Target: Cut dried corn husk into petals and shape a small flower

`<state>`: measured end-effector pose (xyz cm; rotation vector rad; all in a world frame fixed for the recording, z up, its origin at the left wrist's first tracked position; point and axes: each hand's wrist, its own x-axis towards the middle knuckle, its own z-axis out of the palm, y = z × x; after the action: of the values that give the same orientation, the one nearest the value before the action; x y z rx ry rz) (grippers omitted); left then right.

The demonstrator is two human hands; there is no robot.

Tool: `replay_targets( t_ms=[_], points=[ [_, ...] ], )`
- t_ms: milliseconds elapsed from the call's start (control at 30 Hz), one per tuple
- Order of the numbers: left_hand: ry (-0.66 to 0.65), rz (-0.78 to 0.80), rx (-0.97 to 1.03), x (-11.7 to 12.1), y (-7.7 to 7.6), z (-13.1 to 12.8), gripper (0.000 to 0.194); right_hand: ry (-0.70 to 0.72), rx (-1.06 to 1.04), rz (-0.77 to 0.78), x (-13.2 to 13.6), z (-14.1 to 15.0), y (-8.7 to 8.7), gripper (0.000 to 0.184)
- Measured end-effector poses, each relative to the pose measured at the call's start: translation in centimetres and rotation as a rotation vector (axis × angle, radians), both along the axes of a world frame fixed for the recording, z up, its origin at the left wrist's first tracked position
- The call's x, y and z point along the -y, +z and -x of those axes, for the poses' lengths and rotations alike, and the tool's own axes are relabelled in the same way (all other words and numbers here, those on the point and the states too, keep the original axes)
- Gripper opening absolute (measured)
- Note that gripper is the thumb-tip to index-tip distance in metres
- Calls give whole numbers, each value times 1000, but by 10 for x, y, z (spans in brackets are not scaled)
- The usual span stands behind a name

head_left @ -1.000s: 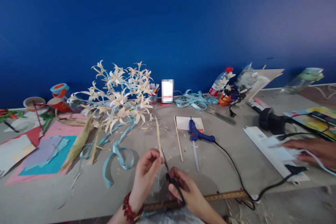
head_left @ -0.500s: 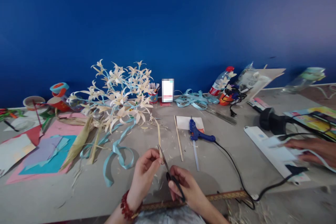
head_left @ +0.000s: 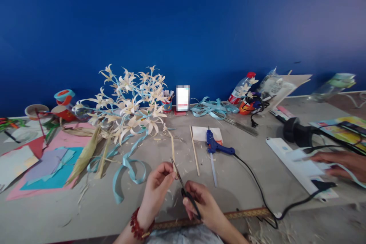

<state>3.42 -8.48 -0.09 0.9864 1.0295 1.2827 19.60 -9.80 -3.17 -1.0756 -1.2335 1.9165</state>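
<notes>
- Left hand (head_left: 156,187): fingers pinching a pale strip (head_left: 172,146) near the front edge of the desk (head_left: 97,215).
- Right hand (head_left: 202,201): fingers curled around scissors (head_left: 183,191), blades at the strip.

Bench (head_left: 97,215): grey, strewn with pale scraps (head_left: 83,192)
Left end: coloured paper (head_left: 51,167), dry husks (head_left: 82,160), curling ribbon (head_left: 117,194)
Middle: thin stick (head_left: 195,152), glue gun (head_left: 212,145) partly over white card (head_left: 199,133)
Back edge: pen cup (head_left: 166,107), ribbon heap (head_left: 211,109)
Right end: white power strip (head_left: 279,151)

Red bracelet (head_left: 137,229) — beaded, greyish clothing (head_left: 184,236)
</notes>
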Motion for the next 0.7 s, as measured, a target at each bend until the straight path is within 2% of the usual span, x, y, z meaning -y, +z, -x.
replay_targets(
  t_ms=[700],
  points=[
    [-14,-17,-12,2,2,4,16,9,2,-46,-1,-1,5,57]
  ],
)
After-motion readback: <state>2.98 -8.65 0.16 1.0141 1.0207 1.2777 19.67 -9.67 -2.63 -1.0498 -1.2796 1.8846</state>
